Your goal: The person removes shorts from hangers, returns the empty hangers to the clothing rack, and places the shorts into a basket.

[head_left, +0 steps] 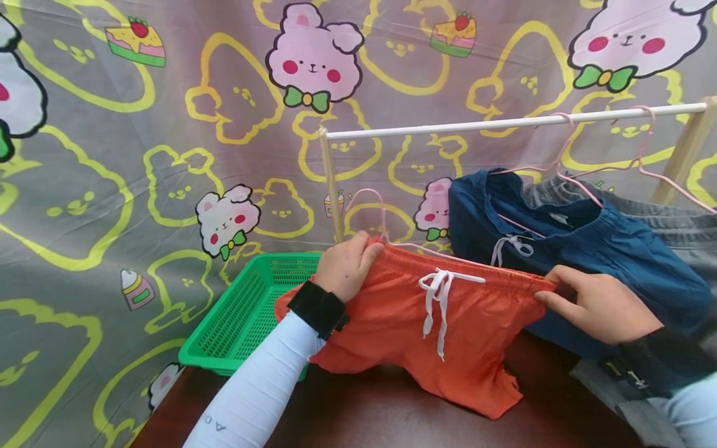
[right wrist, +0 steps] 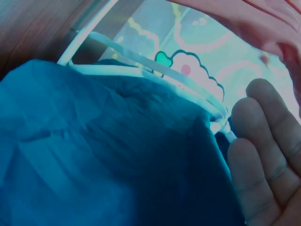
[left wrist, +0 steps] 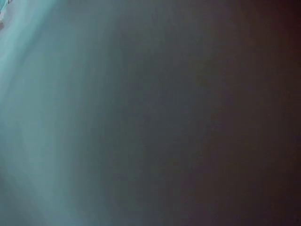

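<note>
Orange shorts (head_left: 426, 323) with a white drawstring bow hang between my hands in the head view, waistband up. A pink hanger (head_left: 383, 218) runs along the waistband, its hook rising free beside my left hand. My left hand (head_left: 344, 264) grips the left end of the waistband, thumb over the front. At the other end, my right hand (head_left: 599, 305) pinches the waistband between thumb and fingers. Several of its fingers (right wrist: 249, 165) show in the right wrist view, beside blue cloth and a hanger. The left wrist view is only a dark blur.
A white rail (head_left: 448, 128) on wooden posts crosses behind. Blue shorts (head_left: 538, 249) and a grey garment (head_left: 672, 230) hang from it on pink hangers, close to my right hand. A green basket (head_left: 196, 354) stands left on the dark table (head_left: 381, 410), before a patterned curtain.
</note>
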A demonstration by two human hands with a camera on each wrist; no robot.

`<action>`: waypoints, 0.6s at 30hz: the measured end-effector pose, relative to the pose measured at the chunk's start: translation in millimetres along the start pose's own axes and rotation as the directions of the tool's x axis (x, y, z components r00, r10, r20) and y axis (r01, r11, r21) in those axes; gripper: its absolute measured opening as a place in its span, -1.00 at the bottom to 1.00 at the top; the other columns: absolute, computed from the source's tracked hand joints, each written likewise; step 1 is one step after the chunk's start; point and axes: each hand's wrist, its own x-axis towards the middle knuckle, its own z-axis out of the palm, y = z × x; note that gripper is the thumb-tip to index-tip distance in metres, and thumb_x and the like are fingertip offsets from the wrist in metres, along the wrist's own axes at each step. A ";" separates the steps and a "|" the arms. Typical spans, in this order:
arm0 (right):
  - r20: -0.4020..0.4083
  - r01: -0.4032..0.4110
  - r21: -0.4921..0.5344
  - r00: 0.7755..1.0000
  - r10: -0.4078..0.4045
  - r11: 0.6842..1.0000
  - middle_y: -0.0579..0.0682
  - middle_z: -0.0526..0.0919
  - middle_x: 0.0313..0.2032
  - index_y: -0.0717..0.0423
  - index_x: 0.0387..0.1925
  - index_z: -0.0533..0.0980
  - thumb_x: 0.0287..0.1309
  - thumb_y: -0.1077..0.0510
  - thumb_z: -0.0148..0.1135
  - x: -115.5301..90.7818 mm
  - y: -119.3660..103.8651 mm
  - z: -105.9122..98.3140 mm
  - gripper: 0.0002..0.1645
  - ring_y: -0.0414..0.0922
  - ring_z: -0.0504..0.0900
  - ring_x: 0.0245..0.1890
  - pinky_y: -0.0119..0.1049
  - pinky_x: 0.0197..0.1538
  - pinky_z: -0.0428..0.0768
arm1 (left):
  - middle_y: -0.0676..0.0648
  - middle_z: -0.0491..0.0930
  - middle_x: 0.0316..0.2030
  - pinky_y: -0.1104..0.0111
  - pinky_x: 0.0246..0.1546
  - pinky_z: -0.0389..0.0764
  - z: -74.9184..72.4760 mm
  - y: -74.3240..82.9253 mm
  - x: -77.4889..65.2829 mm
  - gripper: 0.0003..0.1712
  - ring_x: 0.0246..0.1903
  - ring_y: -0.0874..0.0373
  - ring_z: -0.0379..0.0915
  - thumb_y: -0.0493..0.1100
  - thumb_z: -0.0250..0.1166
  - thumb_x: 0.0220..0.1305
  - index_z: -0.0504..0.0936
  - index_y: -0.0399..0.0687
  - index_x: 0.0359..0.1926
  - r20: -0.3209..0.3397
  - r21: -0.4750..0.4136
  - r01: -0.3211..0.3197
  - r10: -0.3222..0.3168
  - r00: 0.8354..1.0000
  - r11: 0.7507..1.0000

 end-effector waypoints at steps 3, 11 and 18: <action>0.018 0.001 0.028 1.000 -0.001 1.000 -0.21 0.48 -0.55 0.01 -0.20 0.55 0.32 -0.16 0.31 0.0 -1.0 1.4 -0.67 -0.19 0.40 -0.57 -0.30 -0.52 0.36 | -0.02 0.26 -0.65 0.26 -0.58 0.31 -2.4 0.0 0.8 -0.59 -0.67 0.09 0.27 0.14 0.06 0.55 0.35 -0.05 -0.35 0.007 -0.030 0.020 -0.019 1.000 0.999; 0.044 -0.001 0.063 0.999 -0.002 0.998 -0.21 0.51 -0.53 -0.01 -0.16 0.57 0.32 -0.19 0.30 0.0 -3.5 4.5 -0.65 -0.17 0.42 -0.54 -0.30 -0.52 0.38 | -0.02 0.27 -0.64 0.25 -0.55 0.34 -4.7 1.4 4.1 -0.59 -0.63 0.08 0.31 0.13 0.05 0.55 0.37 -0.06 -0.35 0.012 -0.046 0.015 -0.014 1.000 0.999; 0.046 0.023 0.058 0.999 -0.026 0.998 -0.26 0.55 -0.48 -0.05 -0.10 0.59 0.30 -0.15 0.34 -0.4 -9.9 13.9 -0.68 -0.21 0.45 -0.50 -0.30 -0.46 0.45 | -0.02 0.33 -0.62 0.22 -0.49 0.41 -3.7 3.4 3.6 -0.63 -0.58 0.07 0.39 0.13 0.06 0.55 0.42 -0.06 -0.27 0.031 -0.038 0.009 -0.008 1.000 0.999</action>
